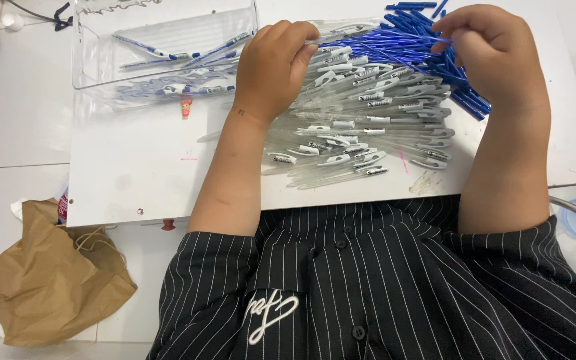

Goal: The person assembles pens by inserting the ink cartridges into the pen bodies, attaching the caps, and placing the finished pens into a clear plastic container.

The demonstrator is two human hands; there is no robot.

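while gripped, pen barrel (331, 39) in left hand (276, 67)

**Crowded far edge, open near-left corner**

A heap of clear pen barrels (361, 127) is covering the middle of the white bench (135, 173), and a pile of blue refills (415, 47) is blocking the far right just behind it. The left hand (275, 67) and right hand (495, 53) are sitting over these heaps, their forearms crossing the near edge. A clear plastic tray (161, 47) is walling off the far left corner. Between tray and barrels, a bare strip is lying open, widening toward the near-left edge. Beyond the bench's left side, a brown paper bag (55, 280) is taking up the floor.
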